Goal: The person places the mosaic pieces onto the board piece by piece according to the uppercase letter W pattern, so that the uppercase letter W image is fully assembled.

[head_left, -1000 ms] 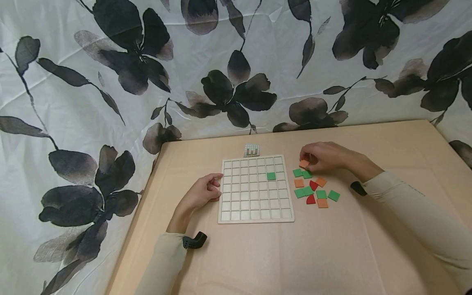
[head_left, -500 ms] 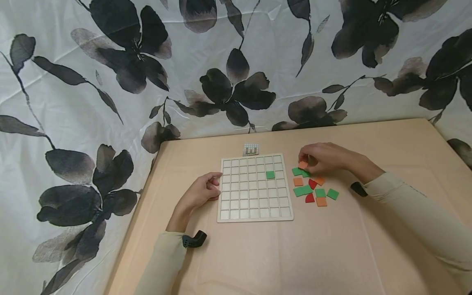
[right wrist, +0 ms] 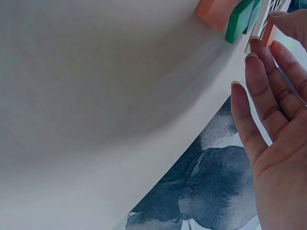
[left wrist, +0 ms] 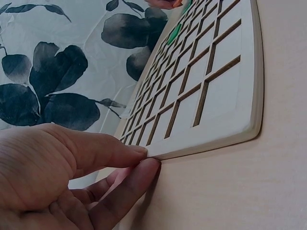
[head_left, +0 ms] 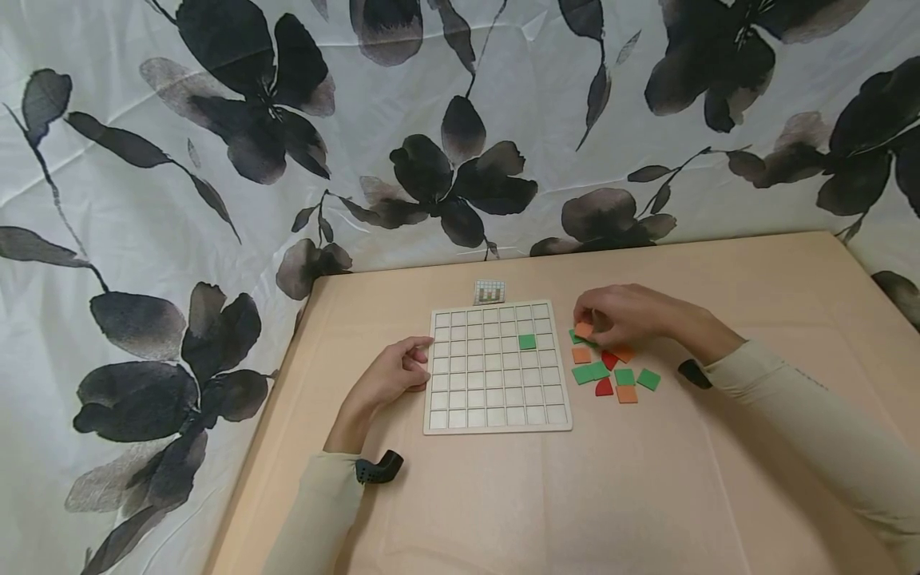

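A pale square grid board [head_left: 467,434] lies on the table with one green tile [head_left: 528,342] in an upper right cell. At its left edge, my left hand [head_left: 384,375] grips the rim between thumb [left wrist: 112,151] and fingers. My right hand [head_left: 632,313] pinches an orange square tile [head_left: 584,330] between thumb and fingertips, just above the loose tiles to the right of the board. In the right wrist view that orange tile [right wrist: 268,34] shows edge-on, and the other fingers [right wrist: 259,79] are loosely extended. Part of the tile pile is hidden under this hand.
Loose green tiles [head_left: 591,373], orange tiles [head_left: 627,394] and red rounded pieces [head_left: 604,387] lie right of the board. A small card with a grid pattern [head_left: 489,291] sits behind it. A floral cloth [head_left: 431,80] hangs beyond the table's back edge.
My right hand, with the orange tile pinched, has moved slightly left and toward me, nearer the board. The left hand and the board have stayed in place.
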{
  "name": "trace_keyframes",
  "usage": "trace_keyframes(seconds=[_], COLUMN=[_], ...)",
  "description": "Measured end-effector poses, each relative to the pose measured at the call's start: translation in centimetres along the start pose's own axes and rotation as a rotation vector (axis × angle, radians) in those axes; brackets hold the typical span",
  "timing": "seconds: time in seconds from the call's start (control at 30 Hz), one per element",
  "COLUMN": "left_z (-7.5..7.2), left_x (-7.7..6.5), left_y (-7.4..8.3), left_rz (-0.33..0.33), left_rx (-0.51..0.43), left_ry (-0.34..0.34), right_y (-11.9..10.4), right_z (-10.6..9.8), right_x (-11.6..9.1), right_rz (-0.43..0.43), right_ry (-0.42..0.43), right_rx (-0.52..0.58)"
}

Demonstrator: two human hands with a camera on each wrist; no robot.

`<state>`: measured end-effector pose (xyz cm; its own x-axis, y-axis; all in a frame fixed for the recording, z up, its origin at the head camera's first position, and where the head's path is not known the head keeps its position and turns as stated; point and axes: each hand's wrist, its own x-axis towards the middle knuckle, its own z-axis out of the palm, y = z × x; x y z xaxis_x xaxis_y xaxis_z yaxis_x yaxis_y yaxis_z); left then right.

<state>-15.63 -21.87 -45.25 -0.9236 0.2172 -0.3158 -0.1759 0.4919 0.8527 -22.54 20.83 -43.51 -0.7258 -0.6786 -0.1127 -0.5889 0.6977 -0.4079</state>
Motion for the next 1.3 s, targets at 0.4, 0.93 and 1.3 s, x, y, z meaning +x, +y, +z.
trace_keyframes(seconds=[0.4, 0.93, 1.3], left_z=[0.1, 0.1, 0.0], left_x=[0.0, 0.1, 0.1], left_y=[-0.1, -0.2, -0.1], left_rz=[-0.002, -0.001, -0.005], left_rx=[-0.016, -0.017, -0.017], left_ry=[-0.001, 0.003, 0.004], right_y=[-1.2, -2.4, -3.3], right_z=[0.2, 0.5, 0.7], right_x=[0.4, 1.4, 1.9], right_rz=[-0.05, -0.074, -0.087], right_ry=[-0.013, -0.024, -0.041], right_rx=[-0.002, 0.012, 0.023])
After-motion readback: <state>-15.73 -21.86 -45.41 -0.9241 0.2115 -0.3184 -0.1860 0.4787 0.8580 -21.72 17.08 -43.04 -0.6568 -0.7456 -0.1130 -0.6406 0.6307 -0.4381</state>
